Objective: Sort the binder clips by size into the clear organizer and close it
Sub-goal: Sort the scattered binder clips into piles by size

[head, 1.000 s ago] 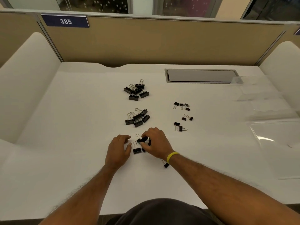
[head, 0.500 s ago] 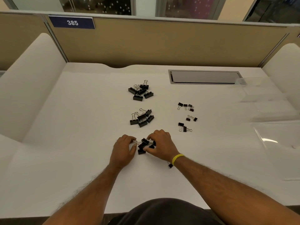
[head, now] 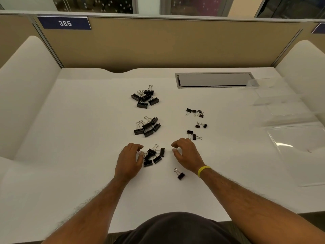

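1. Head view: a smooth white desk [head: 79, 138] carries black binder clips with thin wire handles in a far heap [head: 145, 97], a middle heap [head: 147, 125] and a near heap [head: 154, 155]. Small clips [head: 194, 112] are scattered to the right.
2. The glossy clear organizer [head: 281, 103] lies open at the desk's right edge.
3. The left hand [head: 130, 159] is loosely curled and grasps nothing, its thumb touching the near heap. The right hand [head: 186, 155] is released just beside that heap.

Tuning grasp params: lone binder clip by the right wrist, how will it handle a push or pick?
The lone binder clip looks small, probably light, likely skidding on the smooth desk. Its wire handle sticks out and may pivot when pinched. Boxy body: unlikely to roll.
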Action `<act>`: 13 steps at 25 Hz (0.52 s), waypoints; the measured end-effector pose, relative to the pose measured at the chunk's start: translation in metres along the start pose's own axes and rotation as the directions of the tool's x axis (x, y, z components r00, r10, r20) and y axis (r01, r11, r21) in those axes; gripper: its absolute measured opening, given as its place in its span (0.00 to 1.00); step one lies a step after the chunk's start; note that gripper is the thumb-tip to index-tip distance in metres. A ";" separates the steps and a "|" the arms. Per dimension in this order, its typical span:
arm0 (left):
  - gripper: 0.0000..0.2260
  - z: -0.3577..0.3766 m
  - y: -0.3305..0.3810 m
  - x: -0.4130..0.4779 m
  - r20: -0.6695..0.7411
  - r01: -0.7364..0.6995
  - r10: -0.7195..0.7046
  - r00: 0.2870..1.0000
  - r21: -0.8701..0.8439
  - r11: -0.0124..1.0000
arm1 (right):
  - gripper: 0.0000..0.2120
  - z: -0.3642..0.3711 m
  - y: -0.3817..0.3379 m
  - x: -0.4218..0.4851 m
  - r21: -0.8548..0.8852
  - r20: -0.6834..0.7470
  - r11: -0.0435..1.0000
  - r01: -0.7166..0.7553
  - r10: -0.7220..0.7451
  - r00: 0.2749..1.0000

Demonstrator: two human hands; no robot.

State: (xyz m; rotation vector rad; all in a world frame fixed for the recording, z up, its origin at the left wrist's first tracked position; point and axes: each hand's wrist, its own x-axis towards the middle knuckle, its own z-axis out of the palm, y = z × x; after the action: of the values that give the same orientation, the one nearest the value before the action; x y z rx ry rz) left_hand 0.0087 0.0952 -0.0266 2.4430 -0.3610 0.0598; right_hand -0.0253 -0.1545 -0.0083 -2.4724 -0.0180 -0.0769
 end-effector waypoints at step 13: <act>0.08 0.034 0.058 -0.006 0.180 -0.437 0.421 0.889 0.059 0.897 | 0.11 -0.013 0.036 -0.056 0.012 0.059 1.000 0.015 -0.015 0.998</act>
State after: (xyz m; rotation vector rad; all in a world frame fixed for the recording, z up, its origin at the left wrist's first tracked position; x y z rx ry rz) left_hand -0.0142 0.0323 -0.0191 2.4244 -0.9925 0.0699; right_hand -0.0809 -0.1904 -0.0232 -2.4622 -0.0622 -0.0096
